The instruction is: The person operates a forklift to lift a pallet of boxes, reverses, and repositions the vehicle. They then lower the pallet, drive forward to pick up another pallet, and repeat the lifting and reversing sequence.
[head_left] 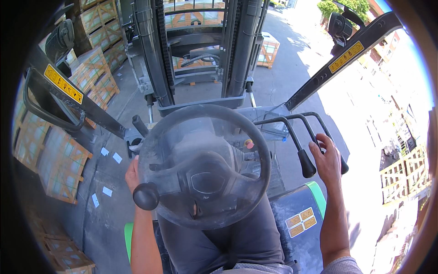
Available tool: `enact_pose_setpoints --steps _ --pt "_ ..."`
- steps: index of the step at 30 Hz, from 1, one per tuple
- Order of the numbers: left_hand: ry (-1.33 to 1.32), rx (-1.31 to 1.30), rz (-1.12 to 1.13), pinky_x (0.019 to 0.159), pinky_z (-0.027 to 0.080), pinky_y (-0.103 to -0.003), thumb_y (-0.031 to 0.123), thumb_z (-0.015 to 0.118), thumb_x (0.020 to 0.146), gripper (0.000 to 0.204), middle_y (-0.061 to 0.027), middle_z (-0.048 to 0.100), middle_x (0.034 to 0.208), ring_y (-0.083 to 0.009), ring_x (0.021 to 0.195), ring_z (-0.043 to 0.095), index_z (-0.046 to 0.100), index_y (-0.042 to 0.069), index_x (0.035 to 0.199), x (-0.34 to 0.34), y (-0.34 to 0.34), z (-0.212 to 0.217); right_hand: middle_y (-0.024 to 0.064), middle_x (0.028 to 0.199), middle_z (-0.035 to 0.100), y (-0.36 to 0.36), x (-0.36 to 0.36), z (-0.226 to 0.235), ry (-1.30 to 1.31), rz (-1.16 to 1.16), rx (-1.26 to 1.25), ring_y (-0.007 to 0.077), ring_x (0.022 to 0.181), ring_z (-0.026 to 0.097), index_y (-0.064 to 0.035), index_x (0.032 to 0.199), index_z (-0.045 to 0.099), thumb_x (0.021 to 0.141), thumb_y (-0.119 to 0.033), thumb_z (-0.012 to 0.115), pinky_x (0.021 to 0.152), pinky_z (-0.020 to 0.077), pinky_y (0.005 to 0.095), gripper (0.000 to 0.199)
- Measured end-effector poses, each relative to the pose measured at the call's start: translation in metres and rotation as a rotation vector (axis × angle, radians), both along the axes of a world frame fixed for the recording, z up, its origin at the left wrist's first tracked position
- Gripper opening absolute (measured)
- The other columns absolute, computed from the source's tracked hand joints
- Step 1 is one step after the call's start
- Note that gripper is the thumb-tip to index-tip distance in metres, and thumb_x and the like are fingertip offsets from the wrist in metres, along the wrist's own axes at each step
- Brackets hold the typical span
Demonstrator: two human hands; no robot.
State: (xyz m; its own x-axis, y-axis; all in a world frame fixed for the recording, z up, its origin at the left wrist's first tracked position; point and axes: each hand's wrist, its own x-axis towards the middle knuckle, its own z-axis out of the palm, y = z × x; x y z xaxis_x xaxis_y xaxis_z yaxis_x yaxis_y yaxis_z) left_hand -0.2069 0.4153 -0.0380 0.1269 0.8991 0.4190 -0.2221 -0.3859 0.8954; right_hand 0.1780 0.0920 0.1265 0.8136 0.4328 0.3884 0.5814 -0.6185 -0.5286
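Note:
In front of me is a dusty black steering wheel (205,109) with a round spinner knob (146,196) on its lower left rim. My left hand (131,174) is at the left side of the wheel, just beyond the knob; the rim hides most of its fingers, so its grip cannot be made out. To the right of the wheel stand three bent black control levers. My right hand (327,157) is closed around the middle lever (306,124). The nearest lever (308,165) stands free at its left, and the outer lever's grip (344,167) shows beside my wrist.
Ahead rises the forklift mast (237,50), with a wooden crate (196,19) seen through it. Stacked crates (64,160) line the left side, and another crate (268,49) stands beyond the mast at right. Roof pillars (344,57) flank me. Paper sheets (107,191) lie on the floor.

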Motion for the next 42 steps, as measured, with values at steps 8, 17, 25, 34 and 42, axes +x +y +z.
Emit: enact_pose_setpoints --steps 8,17,25,34,42 --pt "0.030 0.116 0.192 0.069 0.045 -0.024 0.026 0.052 0.113 0.034 0.0041 0.065 0.088 -0.0055 0.077 0.054 0.070 0.000 0.100 0.003 -0.006 -0.027 0.0223 0.131 0.069 -0.018 -0.006 -0.034 0.213 0.053 0.153 0.0318 0.118 0.068 0.0021 0.141 0.060 0.098 -0.032 0.068 0.105 0.0508 0.0415 0.055" --pt "-0.145 0.029 0.119 0.072 0.046 -0.025 0.028 0.052 0.113 0.034 0.0036 0.065 0.089 -0.0060 0.079 0.054 0.069 0.000 0.103 0.007 -0.016 -0.021 0.0189 0.120 0.073 -0.040 -0.013 -0.079 0.279 0.046 0.181 0.0251 0.114 0.069 0.0056 0.137 0.059 0.100 -0.027 0.069 0.101 0.0514 0.0371 0.050" --pt "0.014 0.101 0.148 0.072 0.046 -0.023 0.023 0.056 0.110 0.029 0.0045 0.065 0.088 -0.0055 0.081 0.056 0.071 0.000 0.102 -0.001 -0.007 -0.024 0.0192 0.116 0.074 -0.039 -0.015 -0.079 0.240 0.043 0.163 0.0261 0.110 0.071 0.0050 0.135 0.062 0.096 -0.029 0.071 0.098 0.0524 0.0382 0.052" --pt "0.222 0.013 0.177 0.065 0.045 -0.032 0.023 0.060 0.107 0.033 -0.0107 0.059 0.071 -0.0115 0.070 0.045 0.066 -0.006 0.093 -0.006 0.006 -0.025 0.0182 0.102 0.076 -0.040 -0.018 -0.078 0.197 0.051 0.198 0.0277 0.092 0.073 0.0010 0.130 0.064 0.093 -0.031 0.072 0.085 0.0541 0.0405 0.049" --pt "0.112 -0.039 0.168 0.065 0.045 -0.033 0.023 0.062 0.106 0.031 -0.0108 0.059 0.069 -0.0113 0.070 0.043 0.069 -0.006 0.099 0.000 0.016 -0.041 0.0149 0.096 0.073 -0.041 -0.021 -0.077 0.169 0.016 0.203 0.0258 0.089 0.069 0.0015 0.122 0.066 0.090 -0.024 0.073 0.086 0.0536 0.0396 0.041"
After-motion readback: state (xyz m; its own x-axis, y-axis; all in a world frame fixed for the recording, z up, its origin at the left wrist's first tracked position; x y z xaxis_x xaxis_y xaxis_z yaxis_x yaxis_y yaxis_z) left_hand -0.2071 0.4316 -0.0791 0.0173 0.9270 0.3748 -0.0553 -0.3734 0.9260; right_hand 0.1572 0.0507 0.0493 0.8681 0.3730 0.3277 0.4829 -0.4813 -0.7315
